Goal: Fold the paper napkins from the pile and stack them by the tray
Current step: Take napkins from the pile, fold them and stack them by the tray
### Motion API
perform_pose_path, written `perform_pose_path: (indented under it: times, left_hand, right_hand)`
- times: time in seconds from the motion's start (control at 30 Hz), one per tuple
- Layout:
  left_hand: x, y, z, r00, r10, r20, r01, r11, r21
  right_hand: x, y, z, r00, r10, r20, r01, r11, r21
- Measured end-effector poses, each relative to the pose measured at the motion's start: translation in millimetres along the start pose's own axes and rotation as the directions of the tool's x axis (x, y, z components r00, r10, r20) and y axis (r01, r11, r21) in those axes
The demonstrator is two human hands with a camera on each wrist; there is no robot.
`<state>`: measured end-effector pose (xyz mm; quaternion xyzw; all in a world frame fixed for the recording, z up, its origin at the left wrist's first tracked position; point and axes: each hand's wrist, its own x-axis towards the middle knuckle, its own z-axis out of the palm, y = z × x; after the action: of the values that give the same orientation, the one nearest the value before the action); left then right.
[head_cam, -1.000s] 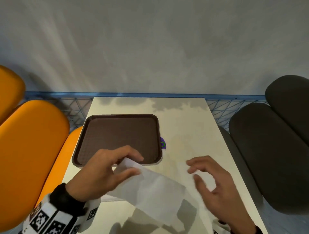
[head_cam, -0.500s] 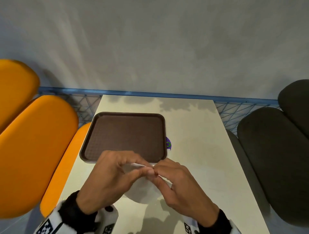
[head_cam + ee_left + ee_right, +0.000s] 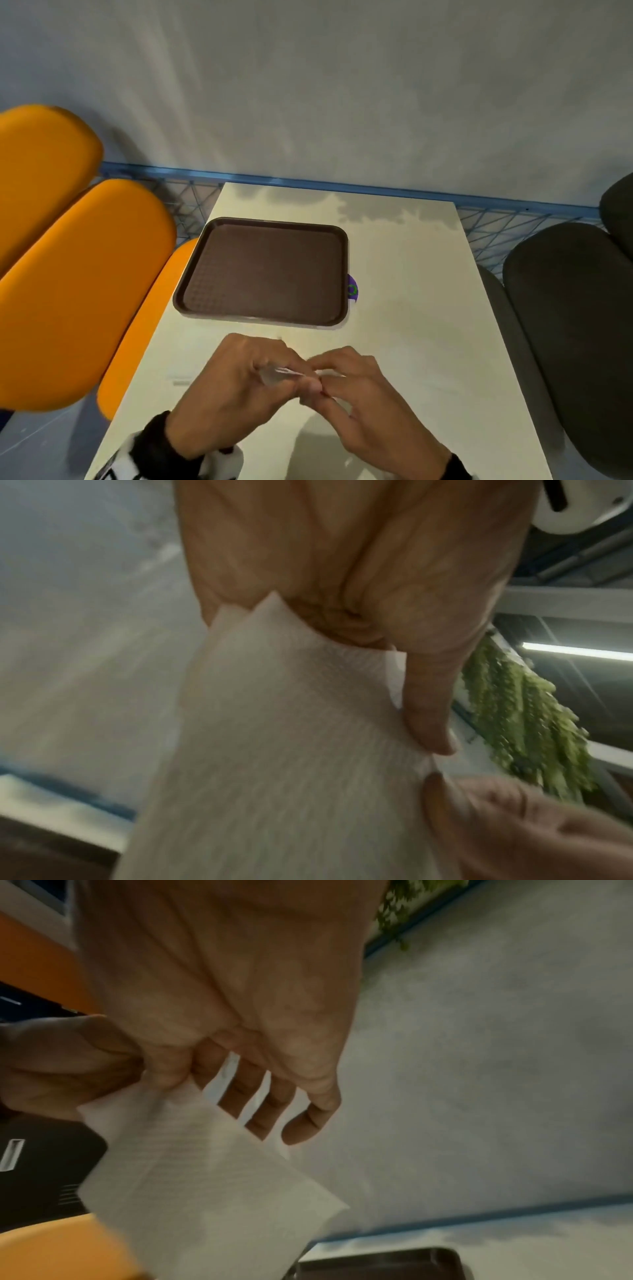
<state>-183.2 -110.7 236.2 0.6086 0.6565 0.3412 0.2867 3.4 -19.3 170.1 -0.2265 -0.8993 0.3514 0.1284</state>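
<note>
Both hands are meeting above the near part of the tabletop (image 3: 411, 274), just this side of the brown tray (image 3: 267, 270). The left hand (image 3: 233, 387) is pinching the top edge of a white paper napkin (image 3: 291, 750) between thumb and curled fingers (image 3: 428, 704), its grip closed tight on the paper. The right hand (image 3: 370, 401) is pinching the same napkin at the corner beside it, thumb against forefinger, with the other fingers (image 3: 274, 1110) hanging loosely spread. The two sets of fingertips are touching. The napkin is hanging down below the hands, doubled over, with two layers showing at its upper corner in the left wrist view. The tray is lying flat toward the far left of the tabletop, with a small purple object (image 3: 352, 289) peeking out at its right edge. Orange seats (image 3: 68, 274) are standing to the left and dark seats (image 3: 565, 325) to the right.
</note>
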Motion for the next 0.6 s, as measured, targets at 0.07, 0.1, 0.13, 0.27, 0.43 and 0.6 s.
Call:
perform_pose_path:
  times: [0.07, 0.1, 0.13, 0.27, 0.43, 0.6]
  left_hand:
    - [-5.0, -5.9, -6.7, 0.992, -0.068, -0.106, 0.061, 0.996, -0.070]
    - [-8.0, -10.7, -13.3, 0.973, -0.139, -0.183, 0.116, 0.985, -0.130]
    - [-11.5, -16.4, -20.3, 0.947, -0.207, -0.244, 0.158, 0.966, -0.206]
    - [-18.6, -36.6, -27.9, 0.952, -0.292, 0.085, 0.304, 0.927, -0.219]
    - [-16.6, -75.4, -9.1, 0.897, -0.371, 0.239, 0.413, 0.897, -0.157]
    - [-31.7, -142.2, -34.7, 0.826, -0.558, 0.084, 0.517, 0.690, -0.506]
  right_hand:
    - [-1.7, 4.9, 5.3, 0.999, -0.004, 0.037, 0.002, 0.999, 0.049]
    - [-4.1, 10.2, 6.1, 0.998, 0.010, 0.069, -0.013, 0.998, 0.054]
    - [-5.9, 14.9, 5.3, 0.995, 0.013, 0.097, -0.017, 0.999, 0.044]
    - [1.9, 12.6, 5.0, 0.981, -0.010, 0.194, 0.004, 0.999, 0.034]
    - [28.4, -7.1, 17.1, 0.967, 0.085, 0.238, -0.104, 0.992, 0.070]
    - [46.7, 18.2, 55.7, 0.849, 0.414, 0.328, -0.504, 0.820, 0.271]
